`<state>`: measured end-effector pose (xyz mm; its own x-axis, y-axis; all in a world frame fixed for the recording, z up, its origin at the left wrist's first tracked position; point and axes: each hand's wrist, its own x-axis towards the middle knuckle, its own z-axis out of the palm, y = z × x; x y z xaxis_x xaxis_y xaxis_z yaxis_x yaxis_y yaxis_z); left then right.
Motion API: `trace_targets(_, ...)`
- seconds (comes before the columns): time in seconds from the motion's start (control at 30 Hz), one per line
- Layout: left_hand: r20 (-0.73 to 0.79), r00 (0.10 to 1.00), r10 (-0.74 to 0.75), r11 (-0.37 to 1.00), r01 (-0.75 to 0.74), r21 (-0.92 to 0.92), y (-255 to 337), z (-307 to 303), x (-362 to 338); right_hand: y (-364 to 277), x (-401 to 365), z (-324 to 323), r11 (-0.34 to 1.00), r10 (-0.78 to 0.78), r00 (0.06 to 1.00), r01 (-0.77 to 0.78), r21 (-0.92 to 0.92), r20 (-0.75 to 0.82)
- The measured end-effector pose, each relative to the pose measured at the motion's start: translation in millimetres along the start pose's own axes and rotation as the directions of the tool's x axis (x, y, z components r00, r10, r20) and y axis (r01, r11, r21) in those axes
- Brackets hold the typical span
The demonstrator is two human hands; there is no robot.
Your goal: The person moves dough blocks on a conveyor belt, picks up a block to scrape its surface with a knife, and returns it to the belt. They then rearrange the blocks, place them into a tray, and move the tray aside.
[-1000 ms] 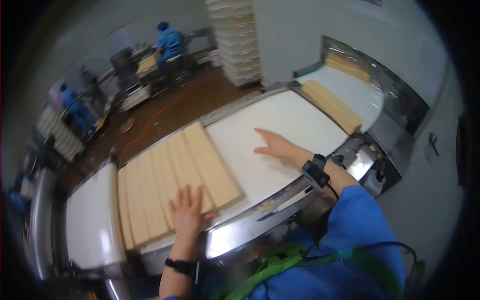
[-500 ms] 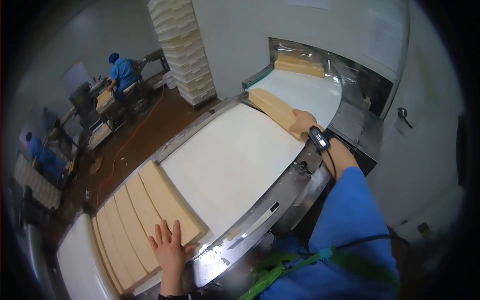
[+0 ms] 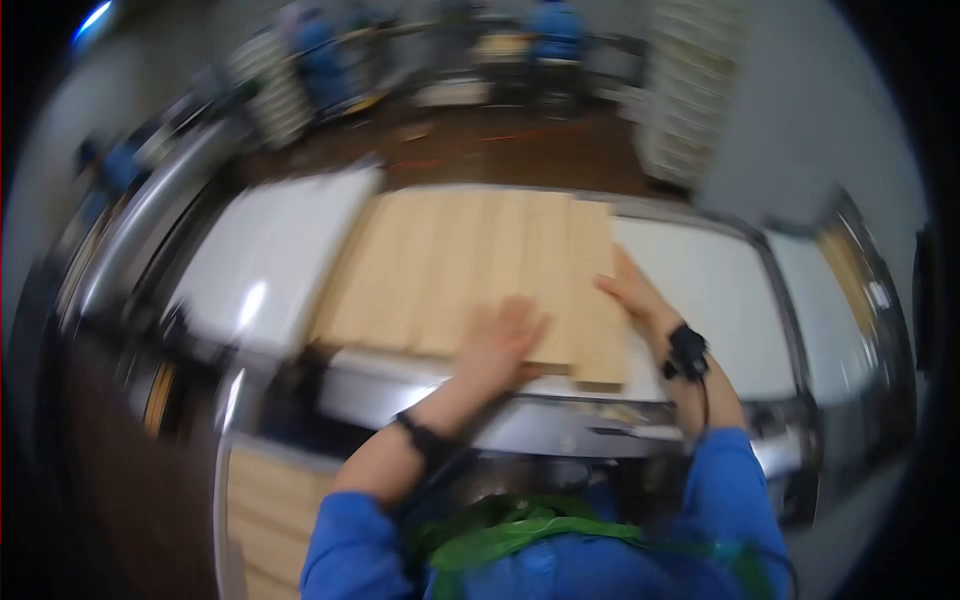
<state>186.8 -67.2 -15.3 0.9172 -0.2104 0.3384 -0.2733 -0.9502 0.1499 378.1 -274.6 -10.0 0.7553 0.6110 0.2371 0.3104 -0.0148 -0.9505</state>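
Note:
A row of several long, pale-yellow slabs [image 3: 450, 260], soft-looking like dough, lies side by side on a white conveyor belt [image 3: 700, 310]. My left hand [image 3: 505, 335], blurred, rests flat with spread fingers over the near part of the row. At the right end, one slab [image 3: 598, 300] sits slightly nearer to me than its neighbours. Against that slab's right side is my right hand [image 3: 635, 285], its fingers stretched out and the thumb over the top edge. Neither hand is wrapped round a slab.
A second white belt [image 3: 265, 255] continues on the left past a gap. More slabs lie in a tray [image 3: 275, 500] below on the left. Beyond the right belt section, another slab [image 3: 845, 275] shows. Stacked white crates [image 3: 690, 90] and co-workers in blue [image 3: 555, 35] are at the back.
My view has swung left. The slab my right hand held at the far belt now appears to be at the row's right end. My left hand stays over the row.

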Motion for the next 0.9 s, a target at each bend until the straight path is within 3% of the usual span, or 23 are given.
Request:
trace_targets(0.03,0.001,0.999,-0.049,0.999,0.049,0.023,4,-5,-2,15,18,7,0.980,0.002,0.999,-0.011,-0.199,-0.045)
trace_targets(0.07,-0.026,0.999,-0.041,0.999,0.042,0.016,-2,-1,-9,34,27,8,0.996,0.015,0.993,-0.025,-0.086,-0.115)
trace_targets(0.1,-0.079,0.997,-0.016,1.000,0.018,0.019,-6,-4,-18,12,32,11,0.996,0.087,0.996,-0.086,-0.017,0.028)
trace_targets(0.13,-0.028,0.999,-0.016,0.999,0.015,-0.040,-2,-31,-27,-6,25,21,0.988,0.154,0.987,-0.152,0.030,-0.051)
trace_targets(0.23,-0.004,0.996,0.085,0.963,-0.083,-0.255,-2,-92,-78,-8,29,13,0.967,0.128,0.992,-0.119,-0.227,0.023)
trace_targets(0.27,-0.120,0.988,0.100,0.945,-0.132,-0.300,-8,-109,-104,-10,31,14,0.945,0.112,0.992,-0.091,-0.315,0.050)
trace_targets(0.33,-0.308,0.950,-0.044,0.956,-0.050,-0.290,-16,-135,-177,18,38,-1,0.759,0.045,0.995,0.021,-0.650,0.085)
trace_targets(0.37,-0.422,0.892,-0.159,0.970,0.061,-0.235,-20,-139,-219,10,34,15,0.636,0.086,0.993,0.010,-0.771,0.084)
trace_targets(0.4,-0.437,0.836,-0.331,0.936,0.235,-0.261,-23,-144,-264,-16,20,38,0.494,0.120,0.990,0.001,-0.870,0.070)
trace_targets(0.43,-0.466,0.696,-0.547,0.837,0.436,-0.332,-14,-155,-306,-28,10,55,0.334,0.147,0.988,-0.009,-0.942,0.043)
trace_targets(0.47,-0.481,0.461,-0.746,0.643,0.686,-0.339,-5,-150,-349,-23,11,58,0.307,0.132,0.991,-0.006,-0.952,0.036)
trace_targets(0.5,-0.552,0.230,-0.802,0.474,0.807,-0.352,-7,-126,-401,-16,13,59,0.285,0.113,0.993,-0.008,-0.959,0.026)
trace_targets(0.53,-0.531,0.013,-0.847,0.272,0.869,-0.413,-6,-109,-449,-12,13,66,0.268,0.093,0.996,-0.015,-0.963,0.010)
trace_targets(0.6,-0.585,-0.242,-0.774,-0.008,0.928,-0.372,-2,-71,-523,-25,11,83,0.214,0.144,0.989,-0.065,-0.975,-0.034)
trace_targets(0.67,-0.487,-0.463,-0.741,-0.263,0.867,-0.424,-11,-33,-574,-37,10,98,0.204,0.156,0.985,-0.102,-0.974,-0.071)
trace_targets(0.73,-0.334,-0.642,-0.690,-0.426,0.733,-0.531,-31,9,-608,-39,7,99,0.213,0.157,0.984,-0.117,-0.970,-0.084)
trace_targets(0.8,-0.126,-0.690,-0.713,-0.632,0.709,-0.313,-41,4,-591,-44,5,103,0.208,0.166,0.980,-0.140,-0.968,-0.106)
trace_targets(0.9,-0.197,-0.645,-0.738,-0.402,0.655,-0.640,-50,8,-570,-72,-6,128,0.189,0.202,0.966,-0.198,-0.962,-0.159)
